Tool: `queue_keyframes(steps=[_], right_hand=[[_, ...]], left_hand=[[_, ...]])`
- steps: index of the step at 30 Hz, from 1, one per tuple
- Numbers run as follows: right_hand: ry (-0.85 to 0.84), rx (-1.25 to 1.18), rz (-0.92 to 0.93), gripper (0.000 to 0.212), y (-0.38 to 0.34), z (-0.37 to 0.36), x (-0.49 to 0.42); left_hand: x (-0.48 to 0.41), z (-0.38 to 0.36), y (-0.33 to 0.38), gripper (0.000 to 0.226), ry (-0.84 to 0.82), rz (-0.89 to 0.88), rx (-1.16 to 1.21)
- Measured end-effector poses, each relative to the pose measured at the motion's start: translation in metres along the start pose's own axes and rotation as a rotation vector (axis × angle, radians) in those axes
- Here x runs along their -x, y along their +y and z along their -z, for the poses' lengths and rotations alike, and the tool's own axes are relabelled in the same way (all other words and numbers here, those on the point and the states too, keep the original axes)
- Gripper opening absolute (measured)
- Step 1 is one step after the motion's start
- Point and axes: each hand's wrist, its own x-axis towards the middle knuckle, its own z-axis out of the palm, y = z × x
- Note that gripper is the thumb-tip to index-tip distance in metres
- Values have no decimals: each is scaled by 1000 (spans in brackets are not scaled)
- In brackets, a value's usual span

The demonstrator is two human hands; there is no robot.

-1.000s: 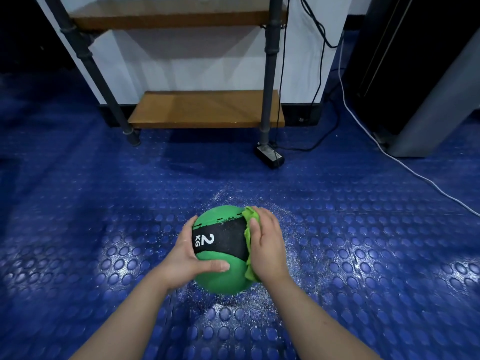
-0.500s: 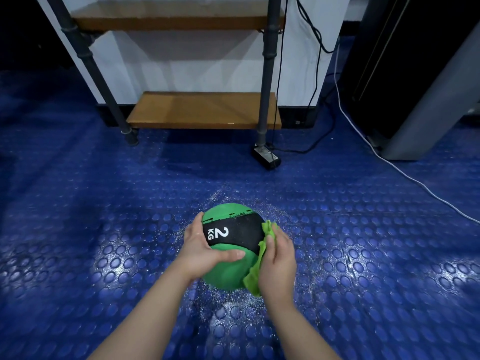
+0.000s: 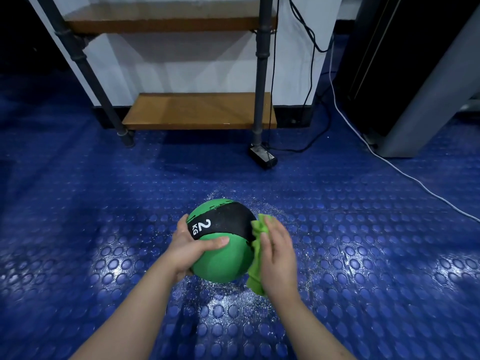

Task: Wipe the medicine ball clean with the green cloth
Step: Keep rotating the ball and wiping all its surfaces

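Note:
A green medicine ball (image 3: 223, 258) with a black band marked "2 KG" rests on the blue studded floor, low in the middle of the view. My left hand (image 3: 191, 250) grips its left side, thumb laid across the front. My right hand (image 3: 279, 258) presses a crumpled green cloth (image 3: 255, 263) flat against the ball's right side. Most of the cloth is hidden under that palm. The far side of the ball is out of sight.
A pipe-frame rack with wooden shelves (image 3: 197, 109) stands behind the ball. A black power adapter (image 3: 262, 157) lies at its right leg, with black cables up the wall. A white cable (image 3: 405, 175) crosses the floor on the right, beside a grey and black cabinet (image 3: 415, 100).
The ball has turned so the black band tilts and the "2 KG" mark sits nearer the left. My right hand with the cloth has slid down the ball's right side.

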Motion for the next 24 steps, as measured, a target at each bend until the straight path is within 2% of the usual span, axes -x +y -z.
queue_keyframes(steps=[2,3,6,8,11,14,16,18,20,22,24], right_hand=[[-94,41,108,41,0,-11,2],[-82,31,87,42,5,-14,2],[31,-8,-185,36,20,-14,-1],[-5,-47,-350,34,23,-8,-7],[-34,-193,-487,31,25,0,-18],[54,-312,-538,23,21,12,-32],[104,-401,-553,20,17,19,-39],[103,-432,-548,25,14,22,-42],[48,-382,-502,29,11,22,-39],[-52,-325,-485,29,10,16,-32],[-142,-321,-547,32,12,10,-25]], left_hand=[[-1,-1,0,131,-4,6,-6],[0,-1,0,129,-9,2,0],[2,0,0,129,-24,-20,16],[1,2,-2,125,-34,-43,24],[-2,11,-9,129,-84,-69,9],[-1,27,-23,141,-159,-155,-128],[5,36,-28,144,-239,-233,-339],[15,41,-29,151,-260,-292,-552],[24,43,-32,157,-234,-282,-623],[35,44,-36,148,-220,-226,-521],[46,36,-41,136,-260,-123,-258]])
